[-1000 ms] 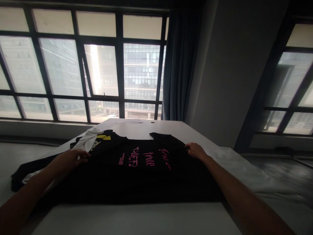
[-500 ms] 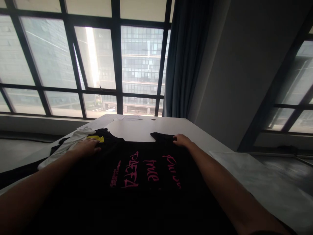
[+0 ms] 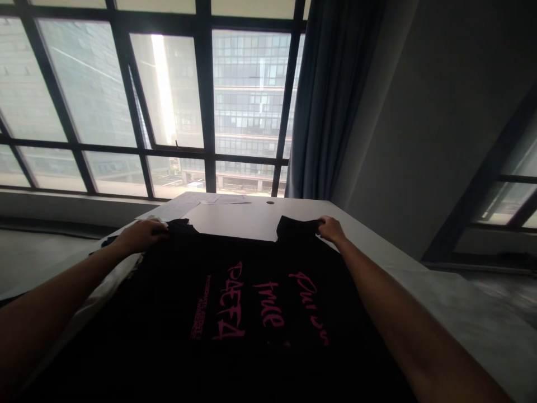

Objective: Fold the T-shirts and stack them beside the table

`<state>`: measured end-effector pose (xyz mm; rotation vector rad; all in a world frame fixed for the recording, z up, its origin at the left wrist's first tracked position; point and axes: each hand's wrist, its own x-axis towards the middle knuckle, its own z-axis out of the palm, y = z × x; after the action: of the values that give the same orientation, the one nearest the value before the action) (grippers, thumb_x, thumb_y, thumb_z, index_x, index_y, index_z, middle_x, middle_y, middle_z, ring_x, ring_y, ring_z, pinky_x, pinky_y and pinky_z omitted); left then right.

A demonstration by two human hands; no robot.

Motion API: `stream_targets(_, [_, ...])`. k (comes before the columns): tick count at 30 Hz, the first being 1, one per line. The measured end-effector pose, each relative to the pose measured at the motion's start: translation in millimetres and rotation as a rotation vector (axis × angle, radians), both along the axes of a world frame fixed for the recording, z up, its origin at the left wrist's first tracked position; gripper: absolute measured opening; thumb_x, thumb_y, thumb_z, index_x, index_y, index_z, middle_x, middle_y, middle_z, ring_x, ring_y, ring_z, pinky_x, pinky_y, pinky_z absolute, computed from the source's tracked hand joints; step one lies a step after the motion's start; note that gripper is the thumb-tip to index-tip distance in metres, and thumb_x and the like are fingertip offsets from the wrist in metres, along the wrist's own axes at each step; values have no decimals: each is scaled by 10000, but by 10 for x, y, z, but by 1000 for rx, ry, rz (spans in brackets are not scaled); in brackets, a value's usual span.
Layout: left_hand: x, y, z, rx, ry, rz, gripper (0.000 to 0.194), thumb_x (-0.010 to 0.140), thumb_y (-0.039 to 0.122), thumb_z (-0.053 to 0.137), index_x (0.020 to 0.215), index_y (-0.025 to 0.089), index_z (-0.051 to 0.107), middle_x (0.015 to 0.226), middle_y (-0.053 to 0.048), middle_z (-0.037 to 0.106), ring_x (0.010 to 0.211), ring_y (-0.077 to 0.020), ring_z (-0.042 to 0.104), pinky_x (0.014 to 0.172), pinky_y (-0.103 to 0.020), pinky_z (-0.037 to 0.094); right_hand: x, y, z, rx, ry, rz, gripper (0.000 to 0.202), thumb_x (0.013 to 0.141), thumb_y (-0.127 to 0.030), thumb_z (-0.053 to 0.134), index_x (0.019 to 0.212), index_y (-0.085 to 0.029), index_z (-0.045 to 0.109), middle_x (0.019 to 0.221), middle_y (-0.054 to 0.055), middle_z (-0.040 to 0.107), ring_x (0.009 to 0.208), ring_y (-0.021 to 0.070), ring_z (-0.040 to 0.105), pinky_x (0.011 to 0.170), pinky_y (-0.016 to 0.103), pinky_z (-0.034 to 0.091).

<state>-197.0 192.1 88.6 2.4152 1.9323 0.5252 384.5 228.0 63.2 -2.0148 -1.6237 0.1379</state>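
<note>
A black T-shirt point(image 3: 168, 313) with pink lettering stretches between my hands over the near part of the white table. My left hand point(image 3: 147, 232) is closed on its upper left edge. At the upper right, my right hand point(image 3: 331, 228) pinches the fabric beside a dark flap that stands up from the edge. The lettering runs sideways across the cloth. Under and beyond my left hand lies some white cloth, mostly covered by the shirt and my forearm. The shirt's near end runs out of view at the bottom.
The white table point(image 3: 235, 219) reaches toward the windows, with papers point(image 3: 180, 206) at its far left and a round dark hole point(image 3: 270, 202) near its far edge. A blue curtain point(image 3: 323, 112) and a grey wall stand beyond it on the right.
My left hand, which lay spread near a yellow patch, is now closed on the shirt, and the patch is hidden. The shirt is pulled wider and tauter; my right hand has moved right and up.
</note>
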Motion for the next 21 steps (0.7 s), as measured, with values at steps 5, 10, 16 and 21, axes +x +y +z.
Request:
stream_targets(5, [19,-290,173,128,126,-27,374,830,360,554,1054,131,747,1136,-86,708,1016,-238,631,926,-319,437,513,-852,382,165,687,39,257,821,-140,551,1070,-117,610,880,127,730,702,198,728,641,296,581])
stream_targets(10, [-2,-672,232,196,127,52,387,875,383,527,1114,153,727,1162,-48,713,1000,-235,638,878,-311,452,804,-1987,592,243,776,166,123,748,-228,650,857,-178,623,791,61,718,716,193,712,655,297,572])
stream_targets(16, [-224,-1174,-3,65,121,-88,302,839,360,603,1024,168,746,1079,-28,751,1001,-215,640,905,-272,421,823,-3224,476,-274,447,359,320,652,-407,764,822,-147,683,732,42,693,659,180,682,580,261,543])
stream_targets(21, [-202,-1509,4,-134,177,-185,169,718,285,716,870,240,773,1000,37,753,980,-190,639,912,-249,418,659,-3510,351,-817,244,385,528,622,-562,782,946,-150,720,831,76,740,686,188,711,542,221,508])
